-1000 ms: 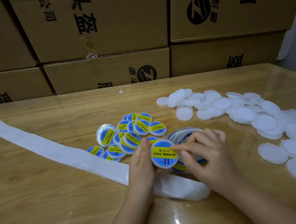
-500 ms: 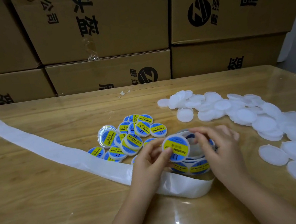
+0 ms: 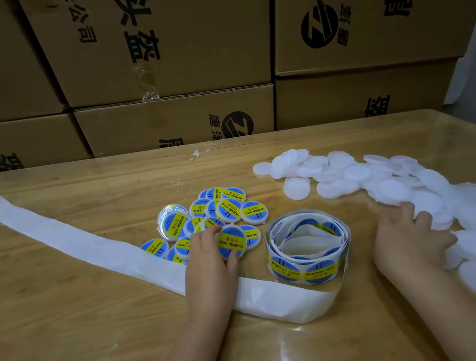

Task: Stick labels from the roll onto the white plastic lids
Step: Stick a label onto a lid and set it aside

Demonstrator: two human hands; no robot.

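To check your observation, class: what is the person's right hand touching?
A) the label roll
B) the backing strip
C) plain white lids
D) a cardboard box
C: the right hand rests on the plain white lids, clear of the label roll.

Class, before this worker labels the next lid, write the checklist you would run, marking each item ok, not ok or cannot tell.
1. Finished lid set down: not ok; left hand pinches the labelled lid at the labelled pile.
2. Blanks within reach: ok; right hand rests on the blank lids.
3. Single blank gripped: cannot tell.
4. Labels left on label roll: ok; printed ones show on its outer wrap.
5. Backing strip clear of hands: not ok; it runs under the left wrist.
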